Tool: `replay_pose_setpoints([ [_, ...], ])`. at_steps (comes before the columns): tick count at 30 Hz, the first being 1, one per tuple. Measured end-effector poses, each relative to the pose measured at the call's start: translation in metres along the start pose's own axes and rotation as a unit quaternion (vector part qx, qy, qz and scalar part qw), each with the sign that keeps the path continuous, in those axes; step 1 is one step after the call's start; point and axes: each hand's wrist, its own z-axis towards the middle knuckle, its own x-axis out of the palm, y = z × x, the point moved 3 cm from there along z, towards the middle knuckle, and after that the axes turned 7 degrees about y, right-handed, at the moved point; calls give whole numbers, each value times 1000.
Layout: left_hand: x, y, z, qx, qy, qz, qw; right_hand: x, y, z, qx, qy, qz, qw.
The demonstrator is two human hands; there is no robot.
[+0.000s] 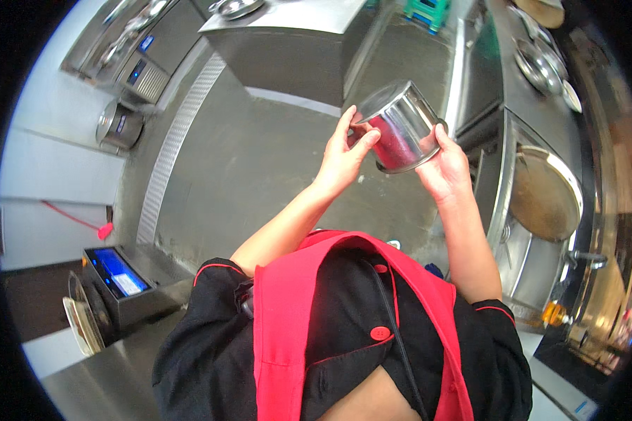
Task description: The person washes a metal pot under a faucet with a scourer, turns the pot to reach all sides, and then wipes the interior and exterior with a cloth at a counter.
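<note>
A shiny stainless-steel cylindrical container (400,126) is held tilted in the air in front of me, over the floor. My left hand (347,152) grips its left end, with the thumb and fingers on the metal. My right hand (446,163) supports its lower right side near the rim, the thumb resting on the edge. The red of my apron (284,326) is mirrored in its wall. Whether the container has anything inside cannot be seen.
A steel counter (295,16) with a metal pan stands ahead. On the right are a sink (521,263) with a large round pan (542,194), a faucet (587,259) and several metal bowls (540,66). A steel pot (120,125) and a device with a lit screen (117,271) are at left.
</note>
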Motion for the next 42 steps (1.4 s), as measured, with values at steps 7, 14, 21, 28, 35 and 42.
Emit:
replay_pose_setpoints([
  [7, -145, -30, -50, 20, -83, -46, 995, 96, -112, 33, 115, 48, -42, 991],
  [14, -245, -52, -105, 8, -219, -95, 971, 165, -224, 65, 211, 126, -129, 961],
  [21, -316, -56, -133, -16, -372, -58, 926, 216, -322, 83, 196, 339, -286, 874],
  [28, -372, -64, -95, -37, -291, -31, 955, 254, -363, 149, 20, 523, -501, 689],
  [35, -426, -107, 1, 71, -349, -222, 908, 325, -370, 225, -412, 602, -627, 274],
  [42, -510, -108, 51, 154, -268, -282, 908, 389, -405, 296, -410, 645, -602, 230],
])
